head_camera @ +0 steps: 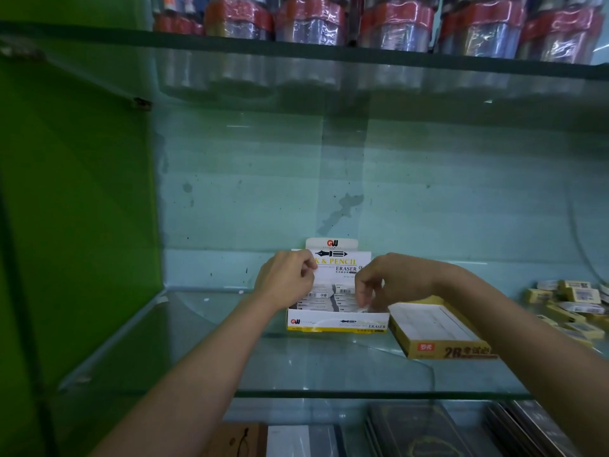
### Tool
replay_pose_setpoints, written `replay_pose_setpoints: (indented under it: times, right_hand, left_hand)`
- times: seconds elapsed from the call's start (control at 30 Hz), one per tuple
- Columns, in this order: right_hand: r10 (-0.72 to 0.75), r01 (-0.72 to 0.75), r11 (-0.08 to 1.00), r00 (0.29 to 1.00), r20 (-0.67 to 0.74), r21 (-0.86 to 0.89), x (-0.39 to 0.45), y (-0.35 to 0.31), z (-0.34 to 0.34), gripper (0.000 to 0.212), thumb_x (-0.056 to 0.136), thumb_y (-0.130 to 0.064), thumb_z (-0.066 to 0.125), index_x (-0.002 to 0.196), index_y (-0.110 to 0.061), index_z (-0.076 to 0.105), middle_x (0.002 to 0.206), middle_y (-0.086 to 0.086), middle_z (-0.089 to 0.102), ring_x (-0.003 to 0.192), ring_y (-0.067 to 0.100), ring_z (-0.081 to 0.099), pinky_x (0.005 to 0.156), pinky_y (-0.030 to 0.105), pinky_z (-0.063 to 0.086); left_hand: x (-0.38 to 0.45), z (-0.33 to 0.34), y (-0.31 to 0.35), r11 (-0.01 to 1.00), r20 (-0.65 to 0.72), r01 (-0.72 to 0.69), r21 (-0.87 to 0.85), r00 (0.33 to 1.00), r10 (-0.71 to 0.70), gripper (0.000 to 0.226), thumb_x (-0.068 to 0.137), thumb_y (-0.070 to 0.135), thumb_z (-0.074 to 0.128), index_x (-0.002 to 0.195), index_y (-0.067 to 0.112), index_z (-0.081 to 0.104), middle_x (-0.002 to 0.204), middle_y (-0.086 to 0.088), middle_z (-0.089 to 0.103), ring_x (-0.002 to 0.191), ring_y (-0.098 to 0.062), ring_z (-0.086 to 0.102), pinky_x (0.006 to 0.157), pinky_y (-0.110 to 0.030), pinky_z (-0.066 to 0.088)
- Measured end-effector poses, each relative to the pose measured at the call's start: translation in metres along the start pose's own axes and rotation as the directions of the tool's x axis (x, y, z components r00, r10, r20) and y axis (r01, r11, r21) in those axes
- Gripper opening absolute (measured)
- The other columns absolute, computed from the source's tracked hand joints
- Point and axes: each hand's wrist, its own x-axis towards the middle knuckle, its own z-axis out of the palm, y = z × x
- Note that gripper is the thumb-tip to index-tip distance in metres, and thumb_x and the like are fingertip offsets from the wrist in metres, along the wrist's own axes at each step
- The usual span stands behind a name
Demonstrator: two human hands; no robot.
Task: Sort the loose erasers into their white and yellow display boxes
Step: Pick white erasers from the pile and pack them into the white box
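Note:
A white display box (336,323) printed "INK & PENCIL ERASER" stands open on the glass shelf, with rows of white erasers (329,296) inside. My left hand (285,278) rests at its left side, fingers curled against the upright lid. My right hand (385,283) hovers over the box's right half with fingertips pinched down at an eraser near the front corner. A yellow display box (438,349) lies just right of it, its inside white and bare. Several loose yellow-sleeved erasers (573,301) lie in a heap at the far right.
The glass shelf (329,380) has a front edge low in view and a crack near the yellow box. A green wall (75,209) closes the left side. Wrapped bottles (309,21) stand on the shelf above. Dark books (418,430) lie on the shelf below.

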Motion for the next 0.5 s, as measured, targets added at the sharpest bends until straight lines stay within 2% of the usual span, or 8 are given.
replay_pose_setpoints:
  times: [0.1, 0.3, 0.4, 0.5]
  right_hand:
    - [0.004, -0.004, 1.0, 1.0, 0.019, -0.011, 0.004, -0.001, 0.006, 0.031, 0.08, -0.006, 0.057, 0.071, -0.036, 0.056, 0.083, -0.009, 0.062, 0.073, 0.003, 0.051, 0.071, 0.018, 0.042]
    - [-0.001, 0.003, 0.998, 0.999, 0.05, -0.057, 0.019, -0.007, 0.019, 0.018, 0.086, -0.011, 0.049, 0.08, -0.026, 0.057, 0.074, -0.014, 0.052, 0.074, 0.007, 0.046, 0.063, 0.01, 0.035]
    - [-0.007, 0.006, 0.999, 1.0, -0.023, -0.047, 0.022, -0.006, 0.022, 0.015, 0.085, -0.012, 0.052, 0.079, -0.025, 0.059, 0.067, -0.018, 0.049, 0.064, 0.0, 0.044, 0.057, 0.004, 0.032]
    - [-0.015, 0.011, 0.999, 0.997, -0.082, -0.041, 0.021, -0.005, 0.024, 0.012, 0.084, -0.014, 0.055, 0.089, -0.017, 0.066, 0.075, -0.012, 0.055, 0.072, 0.007, 0.047, 0.061, 0.007, 0.034]
  left_hand:
    - [0.0, 0.001, -0.001, 1.0, 0.0, 0.002, -0.005, 1.0, -0.002, 0.022, 0.082, 0.011, 0.052, 0.095, 0.02, 0.066, 0.09, 0.002, 0.069, 0.083, -0.019, 0.062, 0.075, -0.028, 0.049]
    - [-0.001, 0.001, 0.0, 1.0, 0.003, 0.002, -0.004, 1.0, -0.002, 0.022, 0.081, 0.011, 0.051, 0.094, 0.02, 0.066, 0.087, 0.003, 0.069, 0.082, -0.018, 0.062, 0.075, -0.028, 0.049]
    - [-0.002, 0.001, -0.001, 1.0, 0.016, 0.022, -0.021, 1.0, -0.022, 0.022, 0.08, 0.011, 0.051, 0.093, 0.021, 0.067, 0.086, 0.003, 0.068, 0.082, -0.019, 0.062, 0.073, -0.026, 0.047]
    - [-0.002, 0.002, -0.001, 0.999, 0.033, 0.037, -0.029, 0.999, -0.036, 0.023, 0.08, 0.01, 0.051, 0.093, 0.02, 0.067, 0.082, 0.005, 0.066, 0.082, -0.018, 0.062, 0.072, -0.025, 0.046]
